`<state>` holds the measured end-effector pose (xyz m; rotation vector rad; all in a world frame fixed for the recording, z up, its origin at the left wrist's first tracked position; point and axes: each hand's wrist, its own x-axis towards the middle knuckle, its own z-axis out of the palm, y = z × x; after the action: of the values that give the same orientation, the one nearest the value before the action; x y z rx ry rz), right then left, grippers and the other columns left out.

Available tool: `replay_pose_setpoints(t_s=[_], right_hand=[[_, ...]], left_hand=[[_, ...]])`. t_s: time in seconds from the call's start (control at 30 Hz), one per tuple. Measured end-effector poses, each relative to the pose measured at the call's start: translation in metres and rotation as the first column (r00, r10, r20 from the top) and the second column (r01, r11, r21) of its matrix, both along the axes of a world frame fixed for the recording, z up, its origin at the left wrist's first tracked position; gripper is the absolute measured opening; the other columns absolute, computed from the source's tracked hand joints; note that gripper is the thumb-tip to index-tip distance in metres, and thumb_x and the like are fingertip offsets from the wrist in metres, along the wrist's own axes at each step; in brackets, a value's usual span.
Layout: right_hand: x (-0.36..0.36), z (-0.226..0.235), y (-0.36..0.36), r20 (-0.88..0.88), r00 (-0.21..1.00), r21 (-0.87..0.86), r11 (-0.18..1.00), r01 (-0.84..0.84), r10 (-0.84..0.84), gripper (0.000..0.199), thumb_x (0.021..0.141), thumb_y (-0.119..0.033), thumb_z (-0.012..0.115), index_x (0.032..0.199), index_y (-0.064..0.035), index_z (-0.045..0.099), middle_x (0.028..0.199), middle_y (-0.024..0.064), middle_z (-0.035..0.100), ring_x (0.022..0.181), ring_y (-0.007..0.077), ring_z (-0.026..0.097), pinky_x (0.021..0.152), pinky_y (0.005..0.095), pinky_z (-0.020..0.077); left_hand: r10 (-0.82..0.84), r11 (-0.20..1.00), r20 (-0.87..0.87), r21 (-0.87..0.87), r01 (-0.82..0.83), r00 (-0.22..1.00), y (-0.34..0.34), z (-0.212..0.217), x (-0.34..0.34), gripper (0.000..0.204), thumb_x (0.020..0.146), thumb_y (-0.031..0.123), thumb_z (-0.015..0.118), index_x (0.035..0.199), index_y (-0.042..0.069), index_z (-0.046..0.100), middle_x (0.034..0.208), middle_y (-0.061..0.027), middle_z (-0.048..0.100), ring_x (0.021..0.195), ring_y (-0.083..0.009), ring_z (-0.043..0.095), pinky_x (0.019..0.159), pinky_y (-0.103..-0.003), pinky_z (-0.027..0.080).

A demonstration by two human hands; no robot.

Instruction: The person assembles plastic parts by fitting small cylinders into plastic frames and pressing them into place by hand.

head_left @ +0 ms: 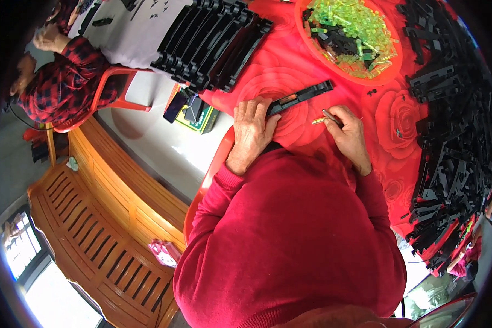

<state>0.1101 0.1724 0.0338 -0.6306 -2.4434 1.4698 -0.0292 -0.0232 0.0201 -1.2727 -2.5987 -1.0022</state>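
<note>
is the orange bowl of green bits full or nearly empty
Full. The orange bowl is heaped with translucent green pieces across nearly its whole width, with a few black parts mixed in.

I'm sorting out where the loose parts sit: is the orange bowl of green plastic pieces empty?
No, the orange bowl is heaped with green plastic pieces, with a few black parts mixed in.

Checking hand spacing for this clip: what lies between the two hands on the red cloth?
In the head view, only bare red rose-patterned cloth lies between the left hand and right hand; the black strip runs just above.
</note>
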Motion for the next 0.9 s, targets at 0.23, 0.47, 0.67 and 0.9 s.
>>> replay_pose_setpoints(t_s=[0.23,0.47,0.67,0.9], right_hand=[[-0.006,0.009,0.014,-0.167,0.974,0.169,0.969,0.18,-0.152,0.019,0.078,0.001,0.065,0.096,0.0001,0.058,0.087,0.0117,0.059,0.078,0.0222,0.061,0.069,0.0319,0.0486],[-0.018,0.049,0.069,-0.167,0.969,0.327,0.917,0.227,-0.18,0.011,0.081,-0.004,0.063,0.091,-0.0009,0.059,0.08,0.0125,0.056,0.072,0.0248,0.058,0.063,0.0338,0.0448],[-0.062,0.047,0.119,-0.012,1.0,0.6,0.8,-0.003,0.013,0.013,0.082,-0.003,0.061,0.094,0.0,0.059,0.085,0.013,0.058,0.078,0.0315,0.059,0.068,0.0364,0.0461],[-0.109,0.032,0.124,0.073,0.996,0.659,0.748,-0.08,0.043,0.015,0.082,-0.007,0.063,0.097,-0.0054,0.06,0.089,0.0153,0.057,0.085,0.0361,0.06,0.071,0.0441,0.0468]], left_hand=[[0.029,0.992,-0.108,0.126,-0.016,0.994,0.006,0.01,0.004,0.036,0.069,0.007,0.075,0.103,0.005,0.063,0.102,-0.01,0.059,0.089,-0.0288,0.054,0.076,-0.04,0.043],[-0.054,0.971,-0.118,0.225,0.079,0.992,0.004,0.011,0.009,0.023,0.07,0.0,0.072,0.091,0.004,0.065,0.093,-0.0083,0.061,0.083,-0.0256,0.057,0.071,-0.037,0.044],[-0.075,0.973,-0.092,0.21,0.093,0.993,-0.001,0.01,0.016,0.022,0.07,0.0,0.072,0.091,0.004,0.065,0.092,-0.0093,0.062,0.083,-0.0263,0.058,0.07,-0.037,0.045],[-0.069,0.97,-0.114,0.223,0.093,0.991,-0.005,0.009,0.016,0.022,0.07,0.0,0.072,0.091,0.003,0.065,0.092,-0.0095,0.062,0.082,-0.0268,0.058,0.069,-0.037,0.046]])
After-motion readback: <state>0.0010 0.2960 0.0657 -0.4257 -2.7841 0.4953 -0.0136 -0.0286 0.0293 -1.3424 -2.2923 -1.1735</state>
